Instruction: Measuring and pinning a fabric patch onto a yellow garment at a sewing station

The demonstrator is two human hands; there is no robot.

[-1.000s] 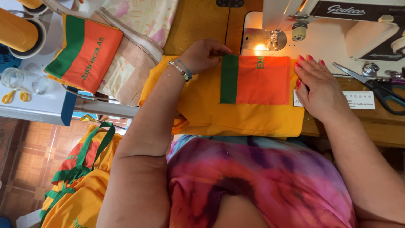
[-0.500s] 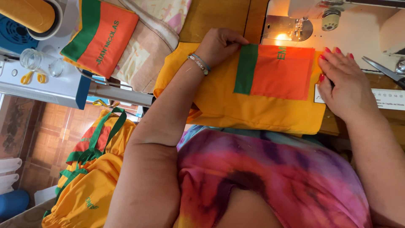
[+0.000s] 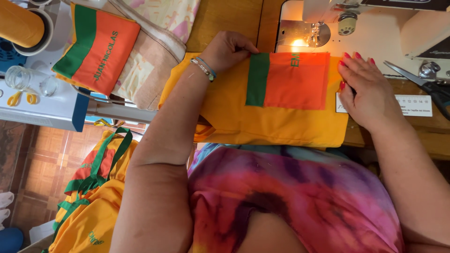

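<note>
Left to right: at far left an orange thread cone and a small clear jar sit on a white side table, with another orange-and-green patch lying on pale folded cloth; below, a heap of yellow garments with green straps sits over the tile floor. Compared with a second ago, the view has shifted and the yellow fabric with its orange pocket piece now lies closer under the lit needle area of the sewing machine; the pocket's top edge nearly meets the presser foot, so the piece looks lined up for stitching. Left hand is curled, wrist bent, fingertips pinching the green band at the pocket's upper left corner; a thin bracelet is on the wrist. Right hand is flat and open, fingers spread toward the machine, palm pressing the fabric's right edge to the table, gripping nothing. Farther right, scissors lie on the machine bed, apart from the hand, beside a white ruler label on the wooden table.
</note>
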